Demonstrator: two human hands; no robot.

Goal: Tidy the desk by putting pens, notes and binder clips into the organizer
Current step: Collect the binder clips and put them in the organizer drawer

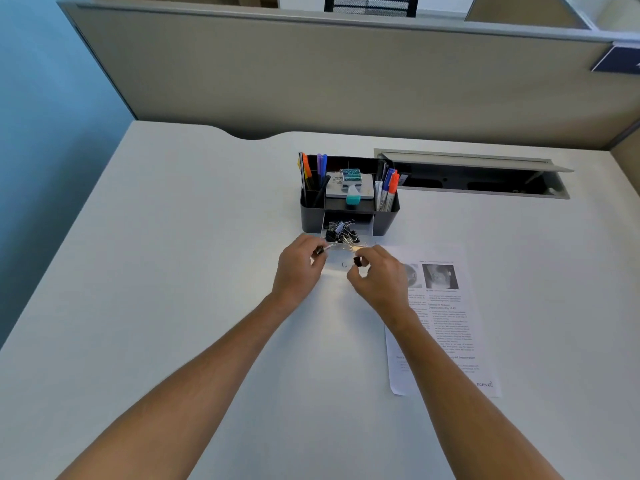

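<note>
A dark grey desk organizer [386, 216] stands mid-desk. Pens [389, 185] and markers stand in its left and right compartments, and a notepad with a teal item [353, 188] lies in the middle. Its clear front drawer [346, 247] is pulled out and holds several black binder clips [341, 230]. My left hand [299, 268] pinches a small black binder clip [318, 251] at the drawer's front left. My right hand [377, 278] pinches another black binder clip [357, 261] just in front of the drawer.
A printed sheet of paper [446, 323] lies on the white desk [173, 271] under and right of my right forearm. An open cable hatch [478, 178] sits behind the organizer to the right. A beige partition [311, 74] closes the desk's far side.
</note>
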